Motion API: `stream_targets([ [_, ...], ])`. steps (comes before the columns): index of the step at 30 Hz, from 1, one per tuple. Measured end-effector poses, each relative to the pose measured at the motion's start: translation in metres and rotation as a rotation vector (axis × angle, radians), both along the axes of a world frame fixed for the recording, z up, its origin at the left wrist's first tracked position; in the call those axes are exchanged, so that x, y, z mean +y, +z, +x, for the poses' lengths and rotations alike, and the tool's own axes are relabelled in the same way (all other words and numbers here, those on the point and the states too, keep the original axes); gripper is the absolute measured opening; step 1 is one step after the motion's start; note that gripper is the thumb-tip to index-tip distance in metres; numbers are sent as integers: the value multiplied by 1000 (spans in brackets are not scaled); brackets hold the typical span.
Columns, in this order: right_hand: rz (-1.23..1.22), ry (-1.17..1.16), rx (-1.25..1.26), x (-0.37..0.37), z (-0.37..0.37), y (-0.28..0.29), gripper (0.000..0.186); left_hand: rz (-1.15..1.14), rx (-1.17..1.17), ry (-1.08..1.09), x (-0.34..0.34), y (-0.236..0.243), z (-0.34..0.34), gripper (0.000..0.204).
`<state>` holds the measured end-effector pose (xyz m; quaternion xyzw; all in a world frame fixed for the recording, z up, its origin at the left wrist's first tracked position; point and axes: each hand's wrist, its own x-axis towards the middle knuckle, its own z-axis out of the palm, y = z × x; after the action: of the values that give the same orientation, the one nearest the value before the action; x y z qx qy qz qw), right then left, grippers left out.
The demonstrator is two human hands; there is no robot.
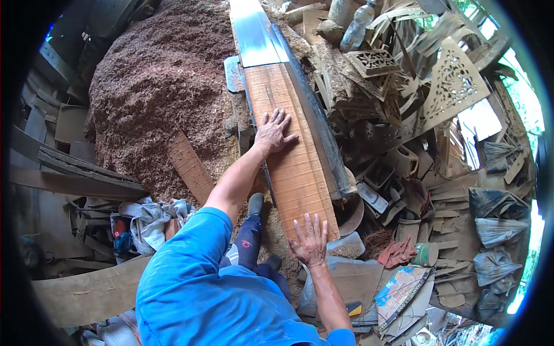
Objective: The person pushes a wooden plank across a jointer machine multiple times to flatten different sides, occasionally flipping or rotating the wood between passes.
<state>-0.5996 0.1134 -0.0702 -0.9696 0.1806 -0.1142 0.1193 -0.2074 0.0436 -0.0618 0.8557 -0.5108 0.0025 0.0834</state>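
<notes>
Shavings [156, 86] are heaped left of the metal bed [259, 43]. On that line the board [294, 176] is laid lengthwise beside the dark fence [328, 153], by which it is presumably kept straight. The left hand [274, 135] is spread wide over its middle; the right hand [312, 247] is splayed at its near end, apparently so the wood is steadied.

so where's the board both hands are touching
In the head view, the board lies just right of centre, its far end at the shiny metal plate, the left hand partway along and the right hand at its near end.
</notes>
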Motion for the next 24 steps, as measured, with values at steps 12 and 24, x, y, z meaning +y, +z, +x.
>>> stream_targets([
  [12, 23, 0, 7, -26, 49, 2, 60, -11, 22, 0, -24, 0, 46, 85],
  [24, 84, -58, 174, 3, 2, 16, 65, -37, -5, -20, 3, -1, -15, 93],
])
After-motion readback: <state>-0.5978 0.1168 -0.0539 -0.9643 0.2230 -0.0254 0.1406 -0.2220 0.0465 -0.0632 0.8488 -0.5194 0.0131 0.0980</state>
